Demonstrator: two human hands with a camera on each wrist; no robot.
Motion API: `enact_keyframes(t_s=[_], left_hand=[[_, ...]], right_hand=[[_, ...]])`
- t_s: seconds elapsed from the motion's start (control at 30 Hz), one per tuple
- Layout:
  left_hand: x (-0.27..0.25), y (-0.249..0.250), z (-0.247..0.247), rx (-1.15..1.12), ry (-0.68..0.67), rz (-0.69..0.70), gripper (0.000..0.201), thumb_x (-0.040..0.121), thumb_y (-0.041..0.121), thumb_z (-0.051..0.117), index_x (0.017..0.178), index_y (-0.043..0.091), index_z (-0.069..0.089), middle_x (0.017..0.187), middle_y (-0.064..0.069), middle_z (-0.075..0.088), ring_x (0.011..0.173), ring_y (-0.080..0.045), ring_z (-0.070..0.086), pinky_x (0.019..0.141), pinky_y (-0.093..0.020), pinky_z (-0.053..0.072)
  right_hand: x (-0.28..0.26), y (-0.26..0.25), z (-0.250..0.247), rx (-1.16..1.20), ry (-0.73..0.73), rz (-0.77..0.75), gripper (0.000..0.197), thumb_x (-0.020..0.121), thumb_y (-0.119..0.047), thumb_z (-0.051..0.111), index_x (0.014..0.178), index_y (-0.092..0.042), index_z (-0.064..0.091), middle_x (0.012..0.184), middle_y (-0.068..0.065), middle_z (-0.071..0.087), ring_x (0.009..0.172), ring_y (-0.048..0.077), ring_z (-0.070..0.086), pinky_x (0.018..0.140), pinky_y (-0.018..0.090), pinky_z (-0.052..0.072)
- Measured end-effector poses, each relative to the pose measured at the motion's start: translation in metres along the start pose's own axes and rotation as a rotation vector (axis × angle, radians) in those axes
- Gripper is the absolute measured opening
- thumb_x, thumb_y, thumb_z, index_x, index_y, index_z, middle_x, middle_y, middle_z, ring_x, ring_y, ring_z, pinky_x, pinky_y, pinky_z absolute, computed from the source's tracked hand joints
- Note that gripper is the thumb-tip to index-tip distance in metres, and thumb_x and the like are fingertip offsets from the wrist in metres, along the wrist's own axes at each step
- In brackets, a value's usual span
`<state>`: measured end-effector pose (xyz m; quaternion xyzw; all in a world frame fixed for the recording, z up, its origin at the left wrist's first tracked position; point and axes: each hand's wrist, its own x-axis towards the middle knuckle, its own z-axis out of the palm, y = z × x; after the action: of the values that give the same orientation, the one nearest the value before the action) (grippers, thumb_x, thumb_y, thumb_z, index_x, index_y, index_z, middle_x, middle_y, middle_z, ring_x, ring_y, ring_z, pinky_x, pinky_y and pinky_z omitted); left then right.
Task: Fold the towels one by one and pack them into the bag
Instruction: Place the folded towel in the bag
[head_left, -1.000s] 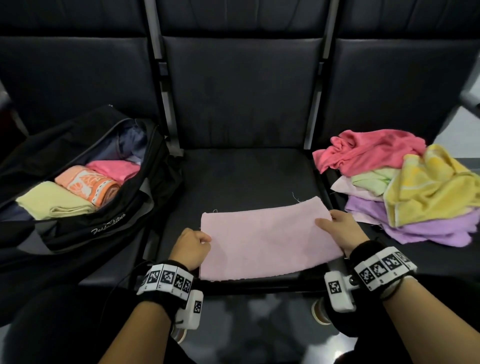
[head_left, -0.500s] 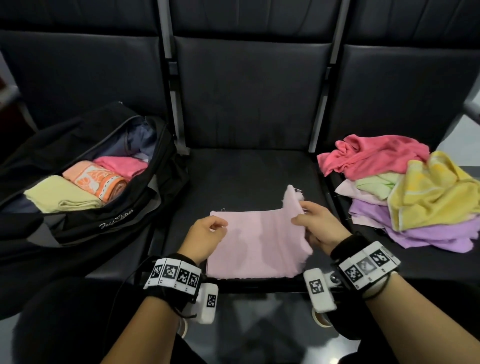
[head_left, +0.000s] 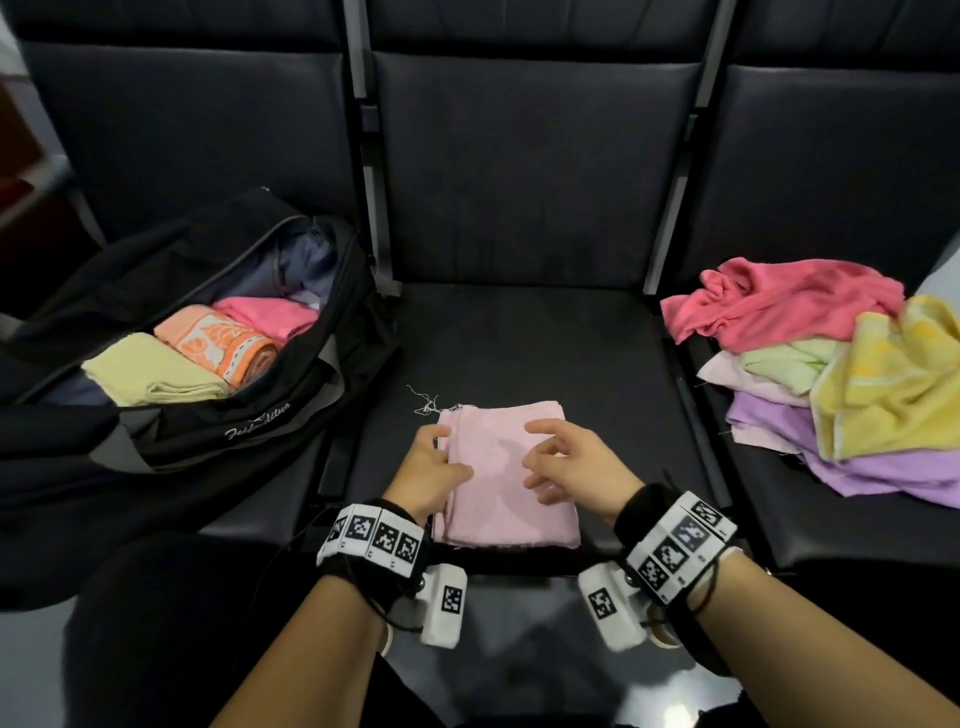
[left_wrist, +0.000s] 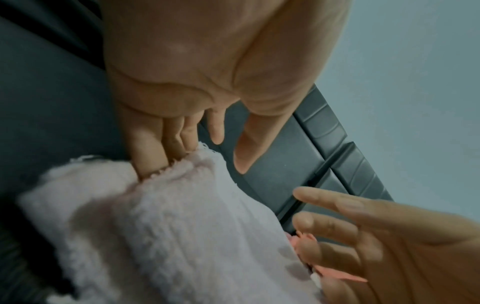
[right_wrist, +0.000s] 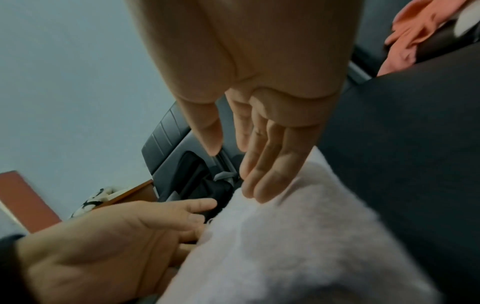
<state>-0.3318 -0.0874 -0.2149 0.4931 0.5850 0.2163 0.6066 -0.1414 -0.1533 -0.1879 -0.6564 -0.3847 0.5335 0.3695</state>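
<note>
Head view shows the left hand (head_left: 428, 470) with straight fingers under the left edge of the folded towel (head_left: 511, 499) on the middle seat (head_left: 519, 343) and the right hand (head_left: 576, 470) spread loosely on top; lifting it sandwiched and level should carry the fold intact to the bag (head_left: 249, 431).

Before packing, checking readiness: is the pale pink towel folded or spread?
Folded: pale pink towel lies as a compact rectangle, layered edges showing.

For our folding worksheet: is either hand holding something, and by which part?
Neither hand grips anything. The left hand has fingers slipped under the pink towel at its left edge; the right hand is open, fingertips touching its top.
</note>
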Motion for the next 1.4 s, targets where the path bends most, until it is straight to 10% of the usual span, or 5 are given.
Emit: enact_keyframes(t_s=[0.2,0.83,1.07,1.27,1.4], left_hand=[[0.000,-0.005,0.011,0.293,0.027,0.165,0.048,0.072,-0.015,0.062,0.110,0.015,0.068,0.116,-0.014,0.064,0.105,-0.035,0.064,0.093,-0.039,0.053],[0.004,0.000,-0.020,0.596,0.182,0.281,0.042,0.072,-0.005,0.066,0.097,0.029,0.070,0.101,0.002,0.051,0.080,-0.011,0.054,0.083,-0.024,0.048],[-0.019,-0.001,0.022,0.861,-0.132,0.360,0.021,0.086,0.015,0.065,0.104,0.021,0.073,0.112,0.002,0.060,0.112,-0.021,0.055,0.101,-0.036,0.044],[-0.022,-0.007,0.027,1.040,-0.181,0.297,0.049,0.079,0.054,0.066,0.123,0.031,0.062,0.125,0.011,0.050,0.121,-0.017,0.041,0.102,-0.036,0.041],[-0.020,-0.010,0.029,1.113,-0.213,0.288,0.063,0.065,0.050,0.077,0.123,0.036,0.056,0.121,0.012,0.045,0.114,-0.016,0.040,0.094,-0.036,0.042]], right_hand=[[-0.012,0.016,-0.023,-0.058,0.045,-0.085,0.028,0.089,0.002,0.058,0.111,-0.014,0.065,0.089,0.008,0.065,0.079,0.023,0.067,0.071,0.041,0.057],[-0.020,0.034,-0.003,-0.645,-0.105,-0.402,0.030,0.081,-0.007,0.065,0.107,-0.020,0.073,0.106,-0.005,0.065,0.094,0.010,0.061,0.084,0.018,0.048],[-0.021,0.050,0.013,-1.278,-0.141,-0.508,0.033,0.079,-0.022,0.057,0.111,-0.032,0.057,0.114,-0.005,0.048,0.107,0.021,0.044,0.084,0.033,0.035],[-0.020,0.059,0.013,-1.327,-0.009,-0.628,0.032,0.069,-0.014,0.072,0.098,-0.026,0.064,0.095,-0.002,0.059,0.086,0.023,0.059,0.066,0.032,0.046],[-0.010,0.054,0.004,-0.994,-0.038,-0.431,0.032,0.084,-0.003,0.054,0.108,-0.021,0.066,0.105,0.001,0.059,0.103,0.023,0.053,0.082,0.036,0.047]])
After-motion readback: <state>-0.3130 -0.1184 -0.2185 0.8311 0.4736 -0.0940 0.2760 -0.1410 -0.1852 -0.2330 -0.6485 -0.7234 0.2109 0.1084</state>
